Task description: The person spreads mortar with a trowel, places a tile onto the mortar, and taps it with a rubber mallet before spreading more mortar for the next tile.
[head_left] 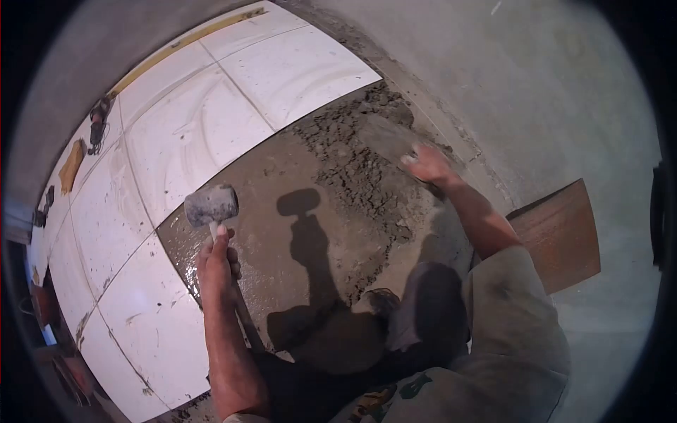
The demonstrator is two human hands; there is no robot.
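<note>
My left hand (pixel 217 262) is closed around the handle of a rubber mallet (pixel 211 204), its grey, mortar-smeared head upright above the floor. Off to the right, my right hand (pixel 429 165) is closed on a flat trowel (pixel 390 138), whose grey blade lies against the mortar near the wall; its handle is mostly hidden by the fingers. Wet mortar (pixel 247 190) spreads smooth below the mallet, while crumbly, rough mortar (pixel 345 166) lies beside the trowel. White floor tiles (pixel 176 134) border the mortar on the left and far side.
A grey wall (pixel 564 106) runs along the right, with a brown tile (pixel 560 236) leaning near it. A yellow level (pixel 187 44) lies at the tiles' far edge. A power tool (pixel 97 125) and a tan object (pixel 72 166) rest at the left.
</note>
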